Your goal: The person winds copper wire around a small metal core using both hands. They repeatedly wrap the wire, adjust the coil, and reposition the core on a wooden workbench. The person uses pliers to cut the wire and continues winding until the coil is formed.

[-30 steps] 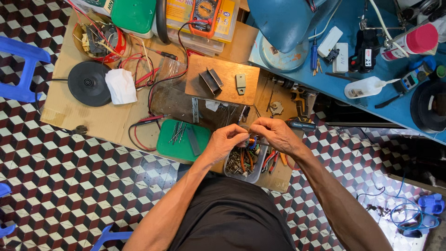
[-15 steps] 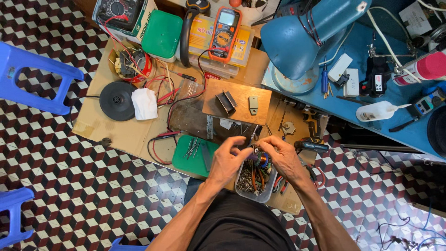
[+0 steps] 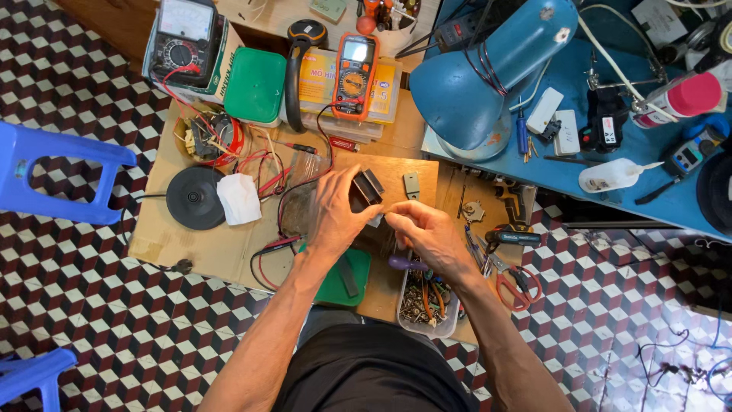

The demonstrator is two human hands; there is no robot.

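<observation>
We start at the left edge, where a blue stool (image 3: 53,179) stands on the checkered floor (image 3: 91,305). Next comes a sheet of cardboard (image 3: 171,244) carrying a black disc (image 3: 196,198) with a white cloth (image 3: 239,198) just beside it. Above these we see a grey meter (image 3: 181,42), a green box (image 3: 255,84) and an orange meter (image 3: 354,75).

Our left hand (image 3: 339,214) sits over a wooden board (image 3: 415,175) at the middle of the work area. Its fingers (image 3: 329,183) are loosely spread and curve down toward a small black block (image 3: 367,185) on the board. The thumb tip reaches toward the right hand.

Our right hand (image 3: 431,236) lies just to the right and slightly lower. Its thumb and forefinger are pressed together at the tip, pinching something too small to identify. That pinch point lies between the two hands, just below the black block and close to the left thumb. We cannot tell whether the left thumb touches it.

Below the right hand a clear tray (image 3: 427,301) holds loose small parts. Red-handled scissors (image 3: 515,282) lie to its right. Further right, a blue lamp (image 3: 488,76) stands on a blue table (image 3: 656,206).
</observation>
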